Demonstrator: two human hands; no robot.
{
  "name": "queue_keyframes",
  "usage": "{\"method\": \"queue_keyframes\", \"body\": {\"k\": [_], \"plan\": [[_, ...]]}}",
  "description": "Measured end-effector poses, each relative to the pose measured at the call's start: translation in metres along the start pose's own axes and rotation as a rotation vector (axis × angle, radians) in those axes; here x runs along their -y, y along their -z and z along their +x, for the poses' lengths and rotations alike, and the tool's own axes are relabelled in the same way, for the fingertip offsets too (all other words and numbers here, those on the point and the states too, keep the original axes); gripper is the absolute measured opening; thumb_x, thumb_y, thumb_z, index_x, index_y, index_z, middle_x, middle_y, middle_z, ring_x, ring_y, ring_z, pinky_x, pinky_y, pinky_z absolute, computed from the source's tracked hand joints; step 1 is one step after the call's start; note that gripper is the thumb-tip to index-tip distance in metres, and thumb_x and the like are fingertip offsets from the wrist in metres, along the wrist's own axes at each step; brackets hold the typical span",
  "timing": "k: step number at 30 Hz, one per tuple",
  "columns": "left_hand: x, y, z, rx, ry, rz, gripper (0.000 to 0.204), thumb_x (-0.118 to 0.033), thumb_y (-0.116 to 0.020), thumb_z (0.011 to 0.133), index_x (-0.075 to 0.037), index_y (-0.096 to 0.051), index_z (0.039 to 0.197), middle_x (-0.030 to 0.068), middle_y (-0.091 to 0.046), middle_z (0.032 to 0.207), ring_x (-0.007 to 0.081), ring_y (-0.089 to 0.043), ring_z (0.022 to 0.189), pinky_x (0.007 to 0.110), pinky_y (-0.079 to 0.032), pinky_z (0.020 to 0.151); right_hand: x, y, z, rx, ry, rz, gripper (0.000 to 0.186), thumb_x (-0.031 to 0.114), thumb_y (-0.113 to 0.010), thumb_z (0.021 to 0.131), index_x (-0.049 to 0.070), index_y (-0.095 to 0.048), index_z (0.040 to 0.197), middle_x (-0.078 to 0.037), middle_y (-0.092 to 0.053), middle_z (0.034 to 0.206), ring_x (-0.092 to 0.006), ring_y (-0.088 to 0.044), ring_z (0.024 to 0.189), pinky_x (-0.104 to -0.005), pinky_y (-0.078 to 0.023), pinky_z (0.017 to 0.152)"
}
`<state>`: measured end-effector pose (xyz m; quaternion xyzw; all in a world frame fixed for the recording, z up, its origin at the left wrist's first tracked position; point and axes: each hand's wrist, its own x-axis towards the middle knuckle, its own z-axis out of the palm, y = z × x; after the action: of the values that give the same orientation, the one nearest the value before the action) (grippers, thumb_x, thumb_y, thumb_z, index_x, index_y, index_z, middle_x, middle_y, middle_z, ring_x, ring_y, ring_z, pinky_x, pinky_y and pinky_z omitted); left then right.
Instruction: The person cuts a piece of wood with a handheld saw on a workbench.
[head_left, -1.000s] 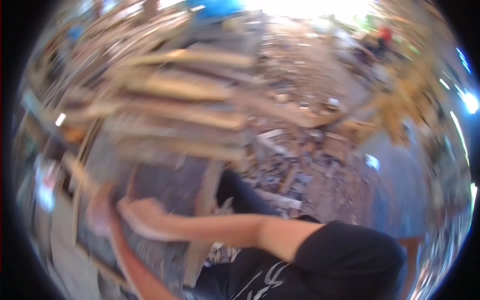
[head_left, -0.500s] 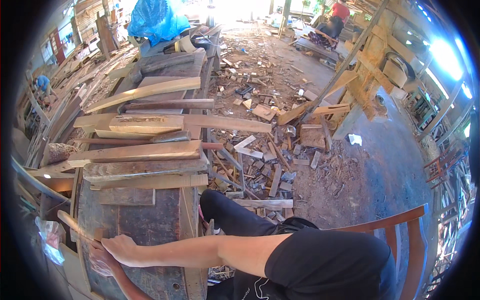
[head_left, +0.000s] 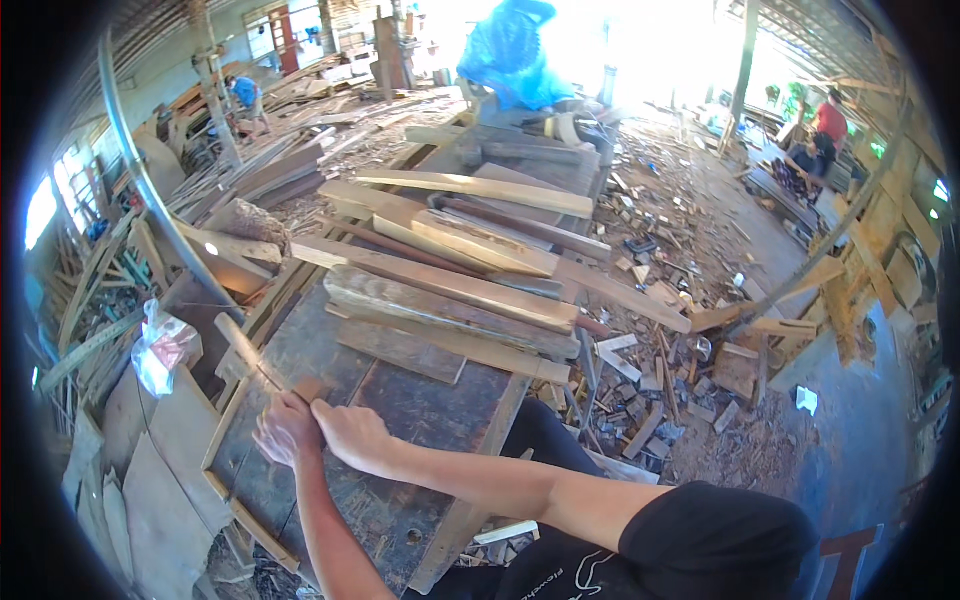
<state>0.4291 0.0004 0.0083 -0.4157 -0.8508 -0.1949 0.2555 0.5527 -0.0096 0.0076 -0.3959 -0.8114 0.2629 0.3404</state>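
A slim, light wooden stick (head_left: 250,352) slants over the left side of the dark workbench (head_left: 425,410). My left hand (head_left: 288,430) is closed round its near end. Close against it is my right hand (head_left: 352,435), its fingers curled in. A small flat brown piece (head_left: 309,388) sticks up between the two hands, at the fingers of the right. Whether it is wood or folded sandpaper I cannot tell. The near end of the stick is hidden by the hands.
Rough boards (head_left: 450,290) lie across the bench beyond my hands. A clear plastic bag (head_left: 163,348) hangs at the left, near a metal pole (head_left: 165,215). Offcuts (head_left: 660,400) litter the floor to the right. Two people, one in blue (head_left: 243,92) and one in red (head_left: 830,122), are farther off.
The view has turned to the left, so the bench and my hands appear farther right. Both hands stay together on the stick.
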Motion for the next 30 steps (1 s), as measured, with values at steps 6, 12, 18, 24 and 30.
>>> {"method": "queue_keyframes", "body": {"k": [6,12,18,24,30], "plan": [[0.001,-0.006,0.006,-0.011,-0.004,-0.048,0.037,-0.029,-0.044,0.090,-0.007,-0.066,0.071,0.0164,-0.068,0.075,0.0353,-0.065,0.078,0.047,-0.045,0.075,-0.004,0.028,-0.051,0.048,-0.031,-0.045,0.014,0.008,-0.051,0.086,0.003,-0.046,0.099,-0.023,-0.063,0.070,-0.0422,-0.065,0.070,-0.0526,-0.050,0.058],[0.013,0.000,0.003,0.056,0.025,0.014,0.038,-0.030,-0.043,0.091,-0.007,-0.070,0.076,0.0162,-0.070,0.078,0.0340,-0.065,0.081,0.045,-0.045,0.077,-0.001,-0.012,0.002,-0.021,0.046,-0.002,0.012,0.007,-0.049,0.086,0.003,-0.044,0.097,-0.024,-0.063,0.071,-0.0449,-0.063,0.070,-0.0543,-0.048,0.059],[0.006,-0.013,0.010,0.028,0.035,-0.002,0.039,-0.030,-0.043,0.090,-0.008,-0.073,0.079,0.0160,-0.071,0.081,0.0327,-0.066,0.083,0.045,-0.044,0.079,0.001,0.036,-0.060,0.102,-0.028,-0.108,0.011,0.008,-0.048,0.087,0.002,-0.046,0.096,-0.024,-0.063,0.072,-0.0439,-0.064,0.071,-0.0533,-0.050,0.061],[0.002,-0.003,0.005,-0.015,0.002,-0.072,0.039,-0.029,-0.044,0.090,-0.006,-0.070,0.074,0.0175,-0.070,0.078,0.0329,-0.067,0.082,0.045,-0.045,0.079,0.000,0.005,0.009,0.041,0.046,-0.169,0.012,0.008,-0.048,0.087,0.003,-0.049,0.097,-0.023,-0.065,0.075,-0.0419,-0.065,0.070,-0.0507,-0.052,0.061],[0.003,0.002,0.010,0.084,0.045,-0.014,0.039,-0.028,-0.042,0.090,-0.006,-0.071,0.075,0.0167,-0.070,0.078,0.0329,-0.067,0.082,0.044,-0.045,0.080,0.001,0.042,-0.062,0.202,-0.100,-0.128,0.011,0.007,-0.046,0.088,0.003,-0.048,0.098,-0.023,-0.065,0.076,-0.0427,-0.065,0.073,-0.0522,-0.051,0.063]]}}
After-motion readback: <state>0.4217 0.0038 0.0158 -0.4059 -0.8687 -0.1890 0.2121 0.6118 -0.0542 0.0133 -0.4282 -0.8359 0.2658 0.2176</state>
